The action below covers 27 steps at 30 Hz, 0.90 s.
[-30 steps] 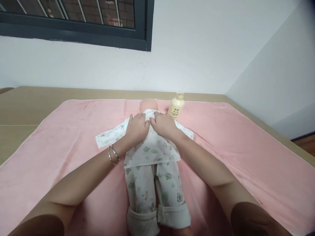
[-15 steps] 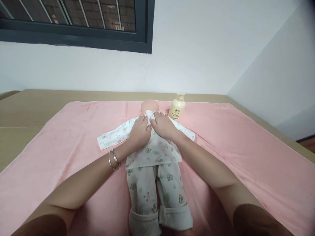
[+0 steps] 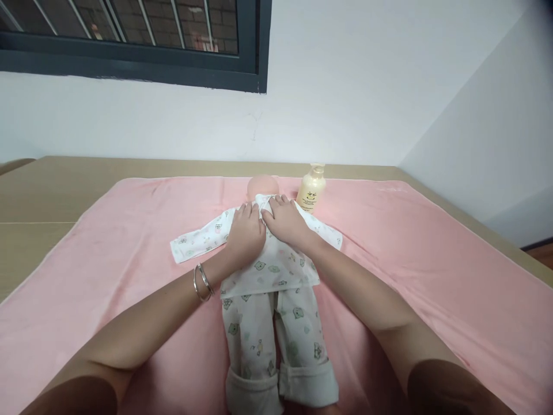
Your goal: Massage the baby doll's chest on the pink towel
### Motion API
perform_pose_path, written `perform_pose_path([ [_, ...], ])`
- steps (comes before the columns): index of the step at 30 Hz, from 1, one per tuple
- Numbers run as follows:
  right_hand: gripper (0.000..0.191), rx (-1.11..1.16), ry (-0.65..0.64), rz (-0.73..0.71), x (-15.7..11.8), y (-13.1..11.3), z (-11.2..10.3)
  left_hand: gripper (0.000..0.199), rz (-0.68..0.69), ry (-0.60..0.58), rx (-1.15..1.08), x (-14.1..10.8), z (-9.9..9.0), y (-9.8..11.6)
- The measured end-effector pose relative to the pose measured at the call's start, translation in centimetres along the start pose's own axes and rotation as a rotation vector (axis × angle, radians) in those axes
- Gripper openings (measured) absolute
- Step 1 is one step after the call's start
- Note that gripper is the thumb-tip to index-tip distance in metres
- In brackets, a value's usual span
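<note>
A baby doll [image 3: 263, 185] lies on a pink cloth, dressed in a white printed top [image 3: 276, 268] and matching trousers [image 3: 298, 328] with rolled cuffs. Both sleeves stretch out to the sides. My left hand [image 3: 247, 233] rests flat on the left side of the doll's chest, fingers laid toward its shoulder. On the other side of the chest lies my right hand [image 3: 287, 220], its fingers spread near the collar. Neither hand is closed on anything. Two silver bangles circle my left wrist.
A cream pump bottle [image 3: 311, 189] stands beside the doll's head, on the right. The pink cloth [image 3: 410, 248] covers much of a tan table [image 3: 52, 190]. Behind are a white wall and a dark-framed window [image 3: 250, 52].
My left hand has flattened and shifted very slightly on the chest, and its wrist has moved a little to the right. My right hand has barely moved.
</note>
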State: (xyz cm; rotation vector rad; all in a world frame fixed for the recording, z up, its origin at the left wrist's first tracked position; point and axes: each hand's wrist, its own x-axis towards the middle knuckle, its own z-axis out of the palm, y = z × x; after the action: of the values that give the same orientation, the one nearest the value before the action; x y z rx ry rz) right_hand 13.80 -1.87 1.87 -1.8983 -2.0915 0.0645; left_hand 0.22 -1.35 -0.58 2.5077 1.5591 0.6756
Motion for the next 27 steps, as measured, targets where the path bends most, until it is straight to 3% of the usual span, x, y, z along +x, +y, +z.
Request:
perform_pose_path([
  [5, 0.056, -0.122, 0.05, -0.054, -2.1, -1.7, 0.3, 0.05, -0.003, -0.057, -0.142, 1.3, -0.5, -1.3],
  [9, 0.054, -0.135, 0.073, -0.093, -2.6, -2.1, 0.3, 0.045, -0.007, 0.022, -0.294, 2.1, 0.0, -2.4],
  [14, 0.052, -0.004, 0.043, -0.076, -1.0, -0.8, 0.7, 0.046, -0.013, 0.104, -0.273, 1.7, 0.7, -2.2],
  [23, 0.05, 0.12, 0.1, -0.037, -1.3, -1.0, 1.4, 0.046, 0.03, 0.135, -0.219, 2.0, 0.8, -2.8],
  [27, 0.044, 0.152, 0.094, -0.071, -0.5, -0.3, 1.3, 0.048, 0.033, 0.107, -0.077, 0.9, 0.5, -1.7],
])
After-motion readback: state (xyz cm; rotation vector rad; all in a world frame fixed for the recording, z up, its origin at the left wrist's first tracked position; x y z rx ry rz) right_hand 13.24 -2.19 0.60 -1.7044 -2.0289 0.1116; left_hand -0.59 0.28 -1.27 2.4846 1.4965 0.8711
